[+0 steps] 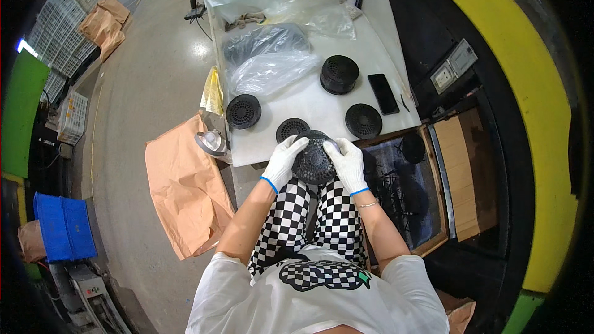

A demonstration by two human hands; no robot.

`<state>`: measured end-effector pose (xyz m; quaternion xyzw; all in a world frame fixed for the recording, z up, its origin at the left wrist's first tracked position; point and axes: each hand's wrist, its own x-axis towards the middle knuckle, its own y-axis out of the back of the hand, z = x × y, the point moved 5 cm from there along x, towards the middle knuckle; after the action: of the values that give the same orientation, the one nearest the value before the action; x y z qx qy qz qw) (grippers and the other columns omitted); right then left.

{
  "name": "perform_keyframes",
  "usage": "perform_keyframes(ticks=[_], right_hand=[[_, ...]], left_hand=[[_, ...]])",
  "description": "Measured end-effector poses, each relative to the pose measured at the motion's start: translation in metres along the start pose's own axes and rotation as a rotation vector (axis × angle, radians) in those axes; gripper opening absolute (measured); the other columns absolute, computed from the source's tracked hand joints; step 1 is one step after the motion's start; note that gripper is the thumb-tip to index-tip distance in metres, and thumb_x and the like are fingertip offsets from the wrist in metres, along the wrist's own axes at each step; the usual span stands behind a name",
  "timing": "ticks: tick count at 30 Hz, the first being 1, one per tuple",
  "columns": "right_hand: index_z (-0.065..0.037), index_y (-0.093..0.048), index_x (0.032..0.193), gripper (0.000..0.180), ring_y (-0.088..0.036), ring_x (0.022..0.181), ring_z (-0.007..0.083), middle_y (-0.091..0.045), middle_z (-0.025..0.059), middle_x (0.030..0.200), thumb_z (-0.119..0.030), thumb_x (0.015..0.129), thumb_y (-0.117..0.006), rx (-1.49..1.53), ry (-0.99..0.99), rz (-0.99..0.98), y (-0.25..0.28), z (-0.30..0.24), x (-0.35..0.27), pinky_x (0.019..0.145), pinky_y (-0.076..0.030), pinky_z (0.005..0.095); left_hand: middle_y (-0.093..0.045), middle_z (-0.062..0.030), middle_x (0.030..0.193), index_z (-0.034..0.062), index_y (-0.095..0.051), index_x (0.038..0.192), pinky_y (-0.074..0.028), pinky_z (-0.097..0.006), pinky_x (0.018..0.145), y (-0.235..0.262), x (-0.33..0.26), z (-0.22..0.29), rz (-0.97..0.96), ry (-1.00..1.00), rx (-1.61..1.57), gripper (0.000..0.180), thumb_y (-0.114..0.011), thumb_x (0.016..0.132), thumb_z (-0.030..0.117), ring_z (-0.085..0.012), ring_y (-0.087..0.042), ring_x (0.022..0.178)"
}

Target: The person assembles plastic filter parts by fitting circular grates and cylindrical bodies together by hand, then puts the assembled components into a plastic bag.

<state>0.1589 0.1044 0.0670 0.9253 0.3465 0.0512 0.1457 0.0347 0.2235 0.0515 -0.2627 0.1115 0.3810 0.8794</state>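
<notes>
Gloved left hand (283, 162) clamped on the left rim of a round black perforated grille (314, 158), fingers curled over its edge. Gloved right hand (348, 164) clamped likewise on the right rim, thumb over the top. Grille held between both hands, just off the near edge of the white table (322, 102), above the checkered lap.

On the table, just beyond the held grille: a flat black grille (292, 128), partly hidden behind it. Farther left of that, another black grille (243, 111). To the right, a third flat grille (363, 120). Farther back, a stack of black grilles (339, 74), with a black phone (383, 93) just to its right. At the far side of the table, clear plastic bags (269, 65) over dark parts. Right of the table, a wooden crate (405, 195) of dark parts. Left of the table, brown paper sacks (185, 188) on the floor.
</notes>
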Motion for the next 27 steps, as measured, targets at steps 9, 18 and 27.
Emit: perform_keyframes(ticks=[9,18,27], right_hand=[[0.0,-0.065,0.091,0.023,-0.054,0.074,0.0074,-0.065,0.0024,0.081,-0.022,0.088,-0.07,0.228,0.023,0.143,0.009,0.037,0.067,0.069,-0.046,0.0254],[-0.01,-0.052,0.13,0.068,-0.052,0.118,0.0381,-0.054,0.0176,0.132,-0.054,0.08,-0.066,-1.016,0.188,0.316,0.082,0.071,0.12,0.096,-0.044,0.0481],[-0.019,-0.034,0.146,0.1,-0.028,0.136,0.0464,-0.026,0.0226,0.151,-0.063,0.065,-0.074,-1.103,-0.012,-0.145,0.043,0.045,0.119,0.103,-0.038,0.056]], left_hand=[[-0.065,-0.0125,0.11,-0.0036,-0.056,0.119,-0.053,-0.035,0.081,0.043,0.037,-0.004,0.204,-0.054,-0.21,0.044,-0.071,0.086,0.021,-0.0193,-0.063,0.096],[-0.042,-0.0205,0.134,0.0247,-0.029,0.147,-0.052,-0.046,0.084,0.015,0.03,0.041,0.206,-0.003,1.736,0.091,-0.073,0.073,0.053,-0.0364,-0.05,0.118],[-0.047,-0.0176,0.126,0.0237,-0.051,0.131,-0.051,-0.043,0.092,-0.025,0.089,0.022,-0.048,-0.079,1.781,0.069,-0.077,0.068,0.033,-0.0366,-0.048,0.118]])
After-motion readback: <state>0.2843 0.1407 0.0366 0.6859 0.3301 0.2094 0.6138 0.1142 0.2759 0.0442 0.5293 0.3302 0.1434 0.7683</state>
